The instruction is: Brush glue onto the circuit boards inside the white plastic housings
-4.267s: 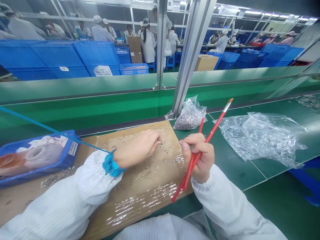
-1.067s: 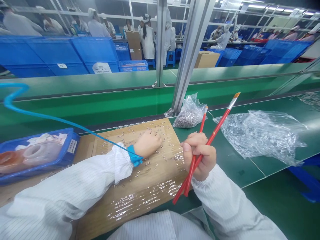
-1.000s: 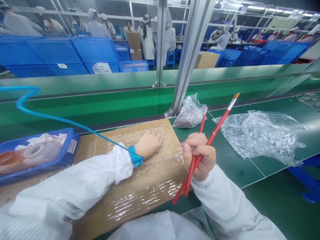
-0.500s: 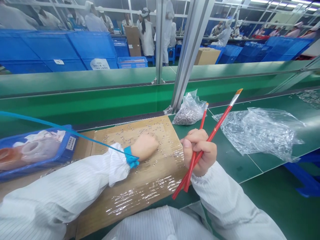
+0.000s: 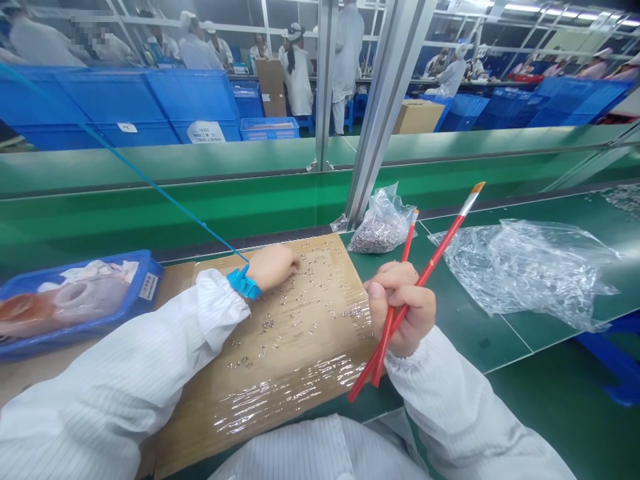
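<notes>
My right hand [image 5: 403, 303] is closed around two red-handled paintbrushes [image 5: 434, 260], which cross in the grip with bristles pointing up. My left hand [image 5: 274, 265] is over the far part of a tape-covered cardboard sheet [image 5: 290, 367]. Its fingers curl downward and are mostly hidden behind the back of the hand, so anything in them cannot be made out. Small metal pieces [image 5: 297, 313] lie scattered over the cardboard around this hand. A blue wrist strap [image 5: 244, 285] circles my left wrist, its cord running up to the left.
A blue bin [image 5: 135, 293] with bowl-like containers stands at the left. Behind the brushes sits a clear bag of small metal parts [image 5: 377, 230]. Clear plastic bags [image 5: 525, 267] lie on the green table at the right. A metal post [image 5: 385, 107] rises at the table's back edge.
My left hand has moved left and away from me over the cardboard, uncovering more metal pieces. Its cord now slopes up more steeply. My right hand keeps the brushes almost in place.
</notes>
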`<state>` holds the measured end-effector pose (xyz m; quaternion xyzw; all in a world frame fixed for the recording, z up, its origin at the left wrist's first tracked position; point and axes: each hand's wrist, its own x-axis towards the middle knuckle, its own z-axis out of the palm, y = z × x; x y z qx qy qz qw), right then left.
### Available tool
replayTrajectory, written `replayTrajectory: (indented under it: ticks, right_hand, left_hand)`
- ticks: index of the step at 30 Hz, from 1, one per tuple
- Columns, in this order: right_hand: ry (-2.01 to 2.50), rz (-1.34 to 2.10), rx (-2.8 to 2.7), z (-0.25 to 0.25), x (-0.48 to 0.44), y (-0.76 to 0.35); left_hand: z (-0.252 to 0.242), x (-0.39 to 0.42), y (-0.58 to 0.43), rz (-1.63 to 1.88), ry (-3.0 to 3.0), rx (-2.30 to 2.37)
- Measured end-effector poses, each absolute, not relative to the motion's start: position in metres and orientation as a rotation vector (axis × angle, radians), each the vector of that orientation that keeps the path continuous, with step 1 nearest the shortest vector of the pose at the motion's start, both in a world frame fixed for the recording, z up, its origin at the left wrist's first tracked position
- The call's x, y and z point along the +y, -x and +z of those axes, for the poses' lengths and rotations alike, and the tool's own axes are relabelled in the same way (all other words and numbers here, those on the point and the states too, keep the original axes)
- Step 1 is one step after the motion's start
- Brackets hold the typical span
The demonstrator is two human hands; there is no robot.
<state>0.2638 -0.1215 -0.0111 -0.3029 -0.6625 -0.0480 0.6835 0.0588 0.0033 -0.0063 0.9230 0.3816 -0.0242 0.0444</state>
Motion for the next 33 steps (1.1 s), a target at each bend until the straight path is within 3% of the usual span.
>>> replayTrajectory:
  ticks: [33]
  right_hand:
    - [0.66, -0.087, -1.549, -0.01, -0.123, -0.264]
  left_hand:
    - [-0.019, 0.029, -0.03, -0.164, -2.588, 1.377]
